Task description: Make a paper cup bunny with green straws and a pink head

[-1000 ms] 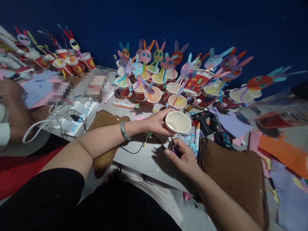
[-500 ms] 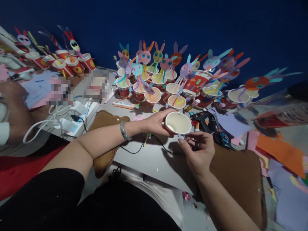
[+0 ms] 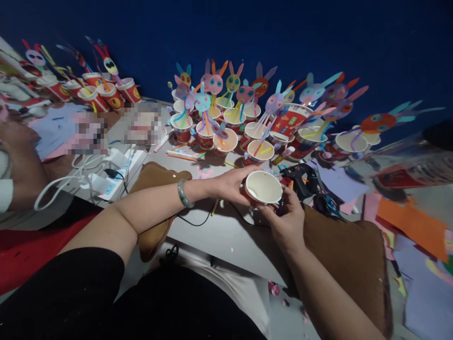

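Above the table, a paper cup is tipped so that its pale, bare inside faces me. My left hand is wrapped round the cup's left side. Against its lower right side, the fingers of my right hand are pressed closed; the far side of the cup and some fingertips are hidden. Just beyond the cup lies a black glue gun, with dark-handled scissors to its right. A pink rabbit-shaped cutout rests on the table behind my left wrist.
Several paper cups with straws and paper rabbit heads stand along the blue wall. Brown cushions flank the work spot. Left are a power strip with cables and another person's hand. Coloured paper lies right.
My right hand has moved up and left and now closes against the cup's side. The cup has dropped slightly towards me, still in my left hand.
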